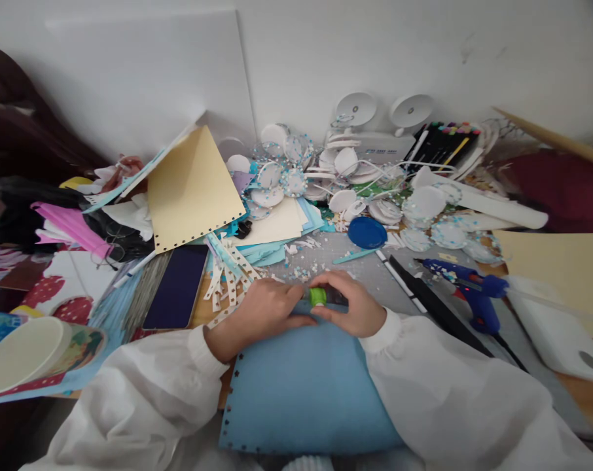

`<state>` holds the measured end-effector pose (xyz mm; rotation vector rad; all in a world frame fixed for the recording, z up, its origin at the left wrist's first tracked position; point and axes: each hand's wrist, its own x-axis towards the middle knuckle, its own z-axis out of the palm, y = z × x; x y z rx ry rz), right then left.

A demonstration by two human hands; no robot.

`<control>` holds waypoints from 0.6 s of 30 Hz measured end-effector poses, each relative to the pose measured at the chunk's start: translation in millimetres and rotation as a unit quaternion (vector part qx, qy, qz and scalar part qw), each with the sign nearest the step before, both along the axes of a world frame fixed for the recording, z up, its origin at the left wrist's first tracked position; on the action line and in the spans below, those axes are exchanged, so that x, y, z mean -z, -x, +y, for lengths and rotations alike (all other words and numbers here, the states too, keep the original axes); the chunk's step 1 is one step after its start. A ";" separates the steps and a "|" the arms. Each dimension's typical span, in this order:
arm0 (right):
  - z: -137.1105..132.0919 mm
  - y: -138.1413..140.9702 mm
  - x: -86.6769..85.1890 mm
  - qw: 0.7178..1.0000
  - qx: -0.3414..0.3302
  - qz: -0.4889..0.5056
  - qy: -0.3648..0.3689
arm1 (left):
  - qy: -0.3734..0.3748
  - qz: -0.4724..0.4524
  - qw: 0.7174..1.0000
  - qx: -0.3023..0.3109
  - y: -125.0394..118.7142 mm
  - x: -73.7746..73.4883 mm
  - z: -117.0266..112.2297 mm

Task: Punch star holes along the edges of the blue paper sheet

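A sheet of blue paper (306, 392) lies in front of me, a row of small star-shaped holes along its left edge. My right hand (358, 304) is closed around a small green craft punch (318, 296) at the sheet's far edge, thumb and fingers on either side of it. Close beside the punch, my left hand (264, 311) grips the same far edge, thumb over the paper and fingers bent. The punch's lower part and the paper edge under the fingers are partly hidden.
Punched paper strips (230, 275) and a phone (176, 288) lie left, near a paper cup (24, 353). A blue glue gun (468, 284) and black-handled tool (438, 307) lie right. Behind are white discs (345, 161), a blue lid (367, 232) and a cream sheet (193, 196).
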<state>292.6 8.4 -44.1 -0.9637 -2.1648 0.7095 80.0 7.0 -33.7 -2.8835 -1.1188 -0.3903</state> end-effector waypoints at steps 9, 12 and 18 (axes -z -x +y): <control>0.2 -4.0 0.0 0.997 -0.026 -0.035 0.057 | -0.020 -0.026 0.999 0.017 0.3 0.7 -0.6; 1.1 -3.5 -1.5 0.997 -0.037 -0.052 0.051 | -0.024 -0.037 0.999 0.026 0.6 -1.1 -0.5; 1.7 -3.6 -1.7 0.996 -0.030 -0.064 0.063 | -0.025 -0.037 0.998 0.033 2.3 -2.2 0.1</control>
